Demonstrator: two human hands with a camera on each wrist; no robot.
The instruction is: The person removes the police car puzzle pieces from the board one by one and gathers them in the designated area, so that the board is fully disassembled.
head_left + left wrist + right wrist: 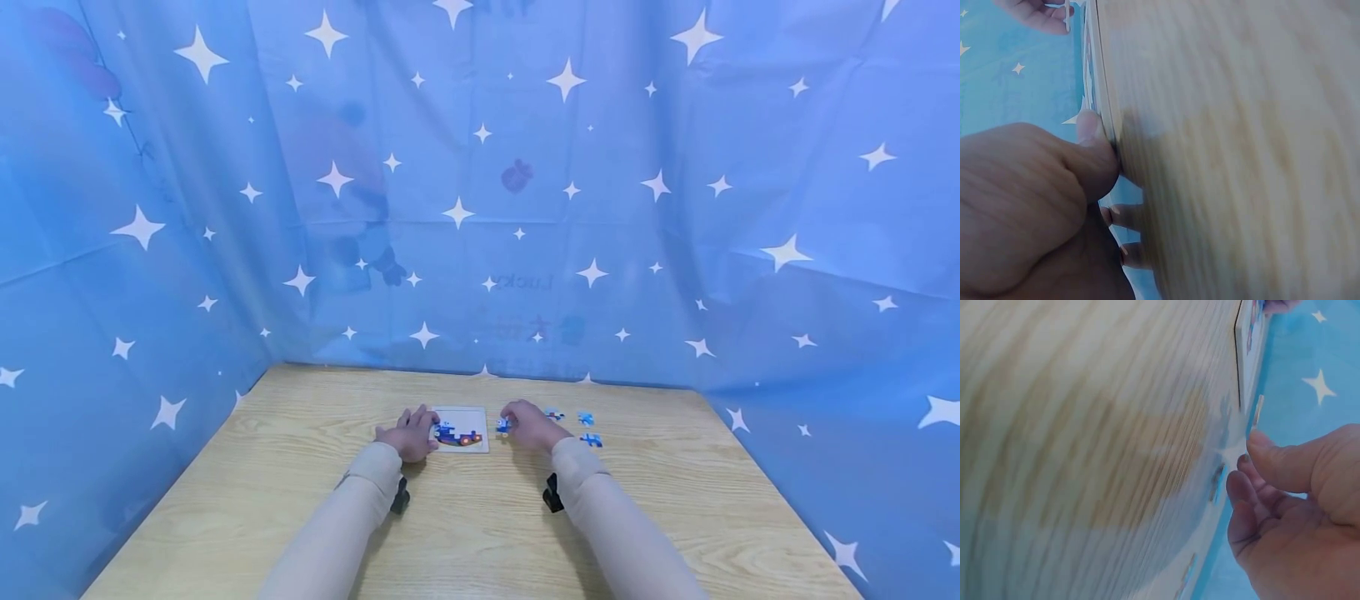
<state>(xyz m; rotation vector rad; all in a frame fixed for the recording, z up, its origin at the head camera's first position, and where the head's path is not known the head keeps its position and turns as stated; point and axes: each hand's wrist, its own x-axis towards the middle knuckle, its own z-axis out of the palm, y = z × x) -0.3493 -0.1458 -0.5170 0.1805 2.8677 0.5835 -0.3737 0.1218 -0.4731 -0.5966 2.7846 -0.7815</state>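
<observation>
A shallow white puzzle board (468, 417) lies on the table, with a dark blue and orange picture of joined pieces (456, 437) along its lower part. My left hand (411, 435) rests at the board's left side, fingers spread. In the left wrist view its thumb (1089, 128) touches the board's edge (1102, 81). My right hand (531, 425) pinches a blue puzzle piece (502, 425) just right of the board. From the right wrist this piece (1258, 411) shows edge-on at the thumb tip, raised over the table; the other fingers curl loosely below.
Loose puzzle pieces lie right of my right hand: a multicoloured one (555, 414), a blue one (586, 418) and another blue one (591, 440). The wooden table (480, 533) ends at a blue star-patterned curtain (480, 275) behind and at the sides.
</observation>
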